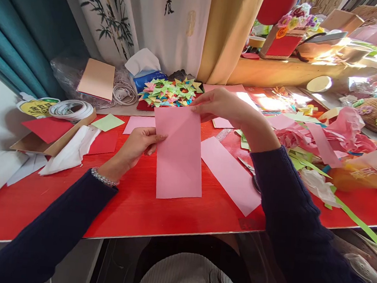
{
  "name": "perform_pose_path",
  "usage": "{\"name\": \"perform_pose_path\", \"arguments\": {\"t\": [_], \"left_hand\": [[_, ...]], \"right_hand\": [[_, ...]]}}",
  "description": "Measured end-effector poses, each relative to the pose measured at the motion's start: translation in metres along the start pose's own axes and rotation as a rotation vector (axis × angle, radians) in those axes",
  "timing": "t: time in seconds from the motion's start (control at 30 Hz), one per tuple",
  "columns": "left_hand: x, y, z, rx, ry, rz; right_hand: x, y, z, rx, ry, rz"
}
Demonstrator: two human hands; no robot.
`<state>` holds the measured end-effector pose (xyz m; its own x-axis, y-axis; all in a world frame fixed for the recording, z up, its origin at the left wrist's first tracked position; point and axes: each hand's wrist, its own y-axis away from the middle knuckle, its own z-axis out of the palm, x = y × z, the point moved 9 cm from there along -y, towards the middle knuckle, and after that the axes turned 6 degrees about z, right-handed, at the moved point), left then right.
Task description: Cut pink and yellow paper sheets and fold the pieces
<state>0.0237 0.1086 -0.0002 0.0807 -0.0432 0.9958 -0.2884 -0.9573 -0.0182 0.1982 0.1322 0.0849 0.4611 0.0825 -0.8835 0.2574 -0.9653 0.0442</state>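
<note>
A pink paper strip (180, 158) hangs upright over the red table, held by both hands. My left hand (140, 143) pinches its left edge, thumb in front and the other fingers behind. At the top right corner, my right hand (217, 105) grips the paper between thumb and fingers. A second pink paper strip (230, 174) lies slantwise on the table to the right. Scissors (248, 166) rest beside that strip, partly covered by my right sleeve.
Folded paper stars (171, 91) sit at the back beside a tissue pack (145, 68). On the left is a cardboard box (55, 144) with a tape roll (71, 110). Crumpled pink paper (342, 134) and green scraps pile up at right. The red table's front edge (166, 237) is close to me.
</note>
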Motion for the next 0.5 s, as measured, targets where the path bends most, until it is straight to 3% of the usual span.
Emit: {"name": "perform_pose_path", "arguments": {"t": [0.33,0.5], "left_hand": [[0.01,0.003,-0.002,0.027,-0.002,0.067],[0.014,0.005,0.001,-0.008,-0.039,0.08]], "right_hand": [[0.001,0.001,0.003,0.015,-0.056,0.036],[0.006,0.0,0.003,-0.09,-0.066,0.028]]}}
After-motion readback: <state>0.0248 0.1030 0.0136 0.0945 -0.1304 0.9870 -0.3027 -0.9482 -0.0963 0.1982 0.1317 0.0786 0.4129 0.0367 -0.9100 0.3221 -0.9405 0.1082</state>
